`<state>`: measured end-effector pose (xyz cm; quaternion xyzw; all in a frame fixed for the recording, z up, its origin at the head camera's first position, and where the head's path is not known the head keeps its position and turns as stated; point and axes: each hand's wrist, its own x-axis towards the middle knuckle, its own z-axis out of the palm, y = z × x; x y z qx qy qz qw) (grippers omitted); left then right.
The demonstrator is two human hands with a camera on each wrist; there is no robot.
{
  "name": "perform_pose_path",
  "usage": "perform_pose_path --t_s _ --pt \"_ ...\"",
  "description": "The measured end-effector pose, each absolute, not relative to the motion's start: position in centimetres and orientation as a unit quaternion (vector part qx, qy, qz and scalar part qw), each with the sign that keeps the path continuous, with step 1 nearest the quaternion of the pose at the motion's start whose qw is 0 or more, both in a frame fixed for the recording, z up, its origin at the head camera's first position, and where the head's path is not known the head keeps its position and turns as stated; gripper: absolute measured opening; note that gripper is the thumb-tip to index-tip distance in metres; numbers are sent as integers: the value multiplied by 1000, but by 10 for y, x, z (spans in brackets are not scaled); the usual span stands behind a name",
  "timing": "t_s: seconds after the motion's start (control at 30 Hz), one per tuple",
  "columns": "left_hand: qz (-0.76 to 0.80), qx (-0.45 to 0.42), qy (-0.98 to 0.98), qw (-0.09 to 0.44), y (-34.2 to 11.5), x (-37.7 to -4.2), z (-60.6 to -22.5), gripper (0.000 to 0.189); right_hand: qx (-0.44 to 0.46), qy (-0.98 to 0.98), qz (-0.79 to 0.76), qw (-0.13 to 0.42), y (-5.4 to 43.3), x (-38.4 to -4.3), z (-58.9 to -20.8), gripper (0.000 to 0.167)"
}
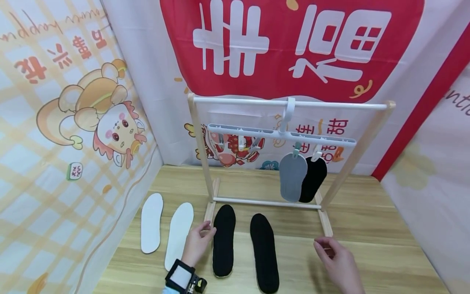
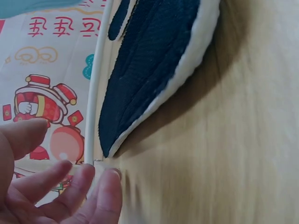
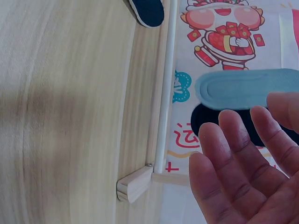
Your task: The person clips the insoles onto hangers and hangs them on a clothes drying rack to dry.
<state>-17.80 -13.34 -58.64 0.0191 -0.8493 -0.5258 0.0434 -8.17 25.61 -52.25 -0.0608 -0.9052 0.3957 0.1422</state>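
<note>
My left hand (image 1: 197,243) is over the table beside a black insole (image 1: 224,241), its fingertips close to that insole's left edge. Nothing shows between its loosely bent fingers in the left wrist view, where a dark insole (image 2: 154,60) with a fluffy white edge lies just beyond them. To the right lies a second black insole (image 1: 266,254). My right hand (image 1: 338,261) hovers near the right foot of the rack with bare, loosely bent fingers. A grey insole (image 1: 291,178) and a black insole (image 1: 314,178) hang from clips on a hanger (image 1: 253,131).
The hanger hooks over the top bar (image 1: 242,101) of a wooden rack. Two white insoles (image 1: 151,223) lie at the left of the wood-grain table (image 1: 385,228). The rack's lower bar (image 1: 253,202) and right foot (image 1: 326,224) stand beyond the hands. Printed cloth walls (image 1: 121,53) surround the table.
</note>
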Motion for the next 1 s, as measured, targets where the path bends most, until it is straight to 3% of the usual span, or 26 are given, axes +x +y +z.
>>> perform_pose_path --t_s 0.67,1.0 --pt "-368 9 -927 72 -102 -193 -593 55 -57 -902 411 122 237 -84 -524 9" --pt "-390 0 -918 76 -93 -192 -594 85 -58 -903 412 106 231 -91 -521 11"
